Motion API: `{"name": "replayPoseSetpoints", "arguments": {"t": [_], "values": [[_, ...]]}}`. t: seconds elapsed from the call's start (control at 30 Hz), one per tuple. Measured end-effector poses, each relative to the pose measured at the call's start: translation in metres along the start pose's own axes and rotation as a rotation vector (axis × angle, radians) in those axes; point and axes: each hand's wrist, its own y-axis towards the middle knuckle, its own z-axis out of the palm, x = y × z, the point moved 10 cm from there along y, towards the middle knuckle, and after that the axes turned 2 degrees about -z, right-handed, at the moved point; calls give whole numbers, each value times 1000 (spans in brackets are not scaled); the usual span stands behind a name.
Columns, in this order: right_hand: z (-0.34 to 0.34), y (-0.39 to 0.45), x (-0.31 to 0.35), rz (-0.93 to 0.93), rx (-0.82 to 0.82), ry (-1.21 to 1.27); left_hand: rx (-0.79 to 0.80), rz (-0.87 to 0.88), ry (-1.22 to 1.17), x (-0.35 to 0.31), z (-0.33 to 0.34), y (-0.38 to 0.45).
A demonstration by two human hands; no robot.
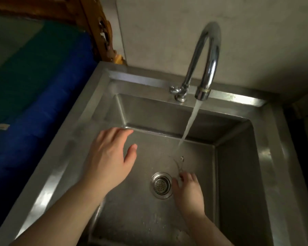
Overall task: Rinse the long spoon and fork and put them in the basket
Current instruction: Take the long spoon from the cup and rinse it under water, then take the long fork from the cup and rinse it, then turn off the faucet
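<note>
The right hand [188, 190] pinches a thin metal utensil [180, 164] whose length runs ahead of its fingers into the stream [188, 125], while the left hand [108, 157] hovers spread and empty.

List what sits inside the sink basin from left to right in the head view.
left hand → drain strainer → right hand, with the water stream landing just above its fingertips.

Blur under the stream
Something thin and shiny [179, 166] juts from the right hand [188, 189], too smeared to name as spoon or fork; the fingers hide its handle; both forearms run off frame.
</note>
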Motion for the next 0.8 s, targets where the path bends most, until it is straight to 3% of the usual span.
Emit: {"name": "replayPoseSetpoints", "arguments": {"t": [0.17, 0.27, 0.6, 0.8], "values": [[-49, -24, 114, -239, -70, 108, -128, -23, -10, 6, -75, -15], [-57, -46, 191, -411, -18, 144, -219, -75, -5, 24, -123, -31], [10, -160, 405, -900, 307, 307, -484, -410, 76, 148, -274, -152], [91, -231, 462, -842, 681, 325, -633, -639, 66, 227, -309, -261]]}}
